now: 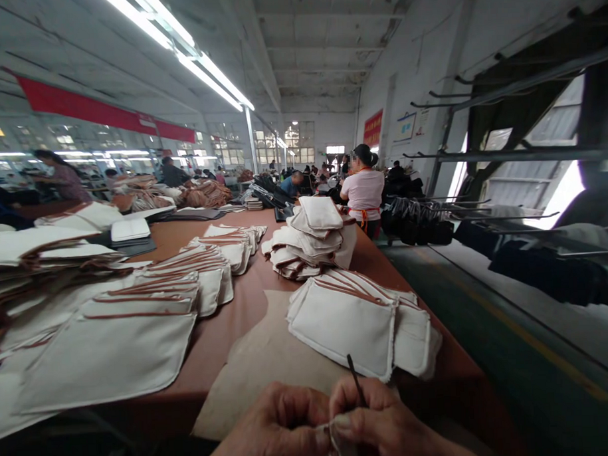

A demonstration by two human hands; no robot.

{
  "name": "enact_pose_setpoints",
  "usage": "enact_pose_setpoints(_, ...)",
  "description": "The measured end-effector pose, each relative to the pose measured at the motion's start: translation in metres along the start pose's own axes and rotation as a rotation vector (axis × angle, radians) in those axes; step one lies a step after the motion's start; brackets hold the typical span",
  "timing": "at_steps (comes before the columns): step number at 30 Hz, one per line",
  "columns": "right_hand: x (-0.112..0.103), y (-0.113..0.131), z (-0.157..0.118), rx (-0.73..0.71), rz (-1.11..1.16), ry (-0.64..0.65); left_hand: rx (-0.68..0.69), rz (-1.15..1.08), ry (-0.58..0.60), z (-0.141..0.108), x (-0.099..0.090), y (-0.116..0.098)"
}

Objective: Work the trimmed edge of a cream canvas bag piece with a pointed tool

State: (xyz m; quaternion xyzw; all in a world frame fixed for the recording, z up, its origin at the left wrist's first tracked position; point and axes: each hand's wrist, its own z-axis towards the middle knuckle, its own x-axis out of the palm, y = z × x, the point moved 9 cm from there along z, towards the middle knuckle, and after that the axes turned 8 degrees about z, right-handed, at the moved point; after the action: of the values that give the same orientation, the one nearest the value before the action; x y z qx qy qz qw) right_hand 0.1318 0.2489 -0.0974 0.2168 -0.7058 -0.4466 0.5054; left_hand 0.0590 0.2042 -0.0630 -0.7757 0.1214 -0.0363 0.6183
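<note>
Fabric: small pale piece [336,450] at the bottom centre, pinched between both hands; its lower end runs out of view, and whether it rests on anything cannot be told.
Left grip [285,421]: closed on the pale piece, thumb and curled fingers meeting just beside the other hand.
Right grip [378,418]: thumb and finger closed on the same piece, with a thin dark tool [356,379] slanting up out of the fist; the tool's lower end is hidden.
Pinch: the work seems fine and close, so thumbs near together and cloth lightly taut between them would probably serve best.
Tool: its free end points away from the body; handling probably goes safer with that end turned clear of the left fingers.
Surface [251,283]: brown-covered, with a tan sheet [258,356] laid over its near part and reaching past the front edge.
White pieces: a fanned bundle [342,330] lies just beyond the right hand, near the slanting right edge; a nudge could push it over.
Gap: widest over the tan sheet, between that bundle and the long left row [124,357], which overhangs the front edge.
Aisle [467,329]: dark floor beyond the right edge, giving that elbow some room.
</note>
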Motion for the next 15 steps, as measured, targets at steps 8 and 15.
enact_pose_setpoints(8,0.003,0.03,-0.008,-0.034,-0.473,-0.123,-0.011,0.294,-0.03,0.006,0.003,-0.002)
enact_pose_setpoints(15,-0.009,0.028,-0.009,-0.09,-0.587,-0.25,-0.03,0.289,-0.012,0.011,0.009,0.008)
